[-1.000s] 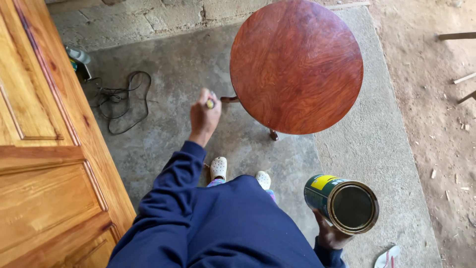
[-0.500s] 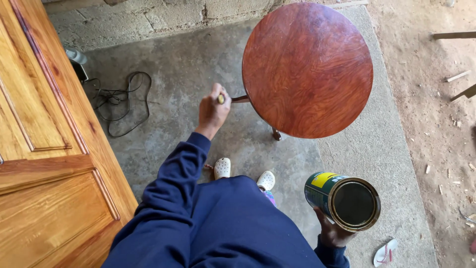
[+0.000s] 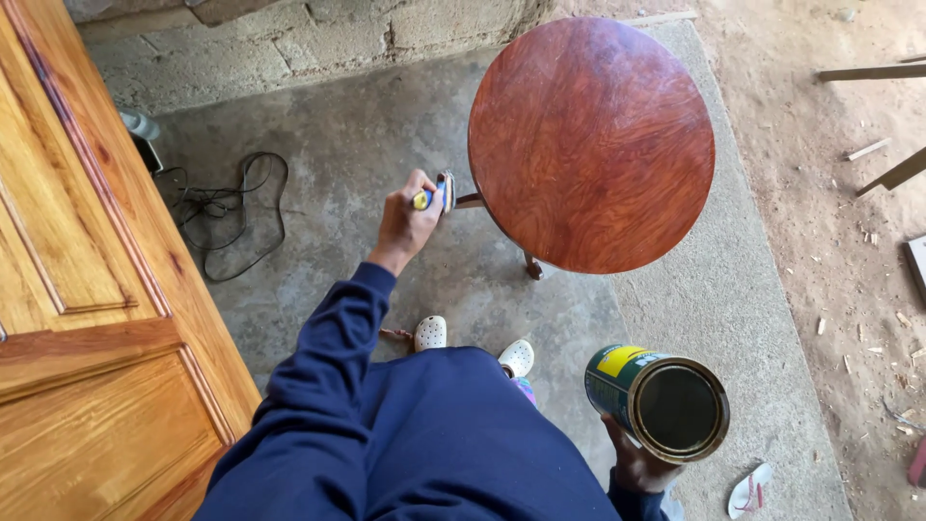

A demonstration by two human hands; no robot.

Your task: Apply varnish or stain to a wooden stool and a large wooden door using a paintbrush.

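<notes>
Gripping a small brush point(image 3: 436, 193) with a yellow and blue handle, my left hand point(image 3: 407, 220) is closed tight around it, and I hold its head just beside the left edge of the round wooden table point(image 3: 590, 145), near where a leg meets the underside; whether the bristles touch the wood I cannot tell. Starting at the far left of my view, a panelled wooden door point(image 3: 87, 318) in an orange-brown finish leans across the frame. Just right of it, on the concrete floor point(image 3: 386, 125), lies a loose black cable point(image 3: 227, 217), with a small pale object near the wall that is too unclear for me to name. My left arm in its dark blue sleeve point(image 3: 313, 386) reaches up from the lower middle, and below the hand I see my two white clogs point(image 3: 473, 345) side by side on the concrete. The table top is glossy reddish brown and stands right of the brush, well above my feet in the view. Lower right, my right hand point(image 3: 641, 468) is wrapped around an open green tin point(image 3: 658, 400) with a yellow label, tilted so its dark mouth faces me. Further right, bare dirt point(image 3: 830, 193) holds scattered wood scraps, and a white flip-flop point(image 3: 749, 489) lies near the tin.
</notes>
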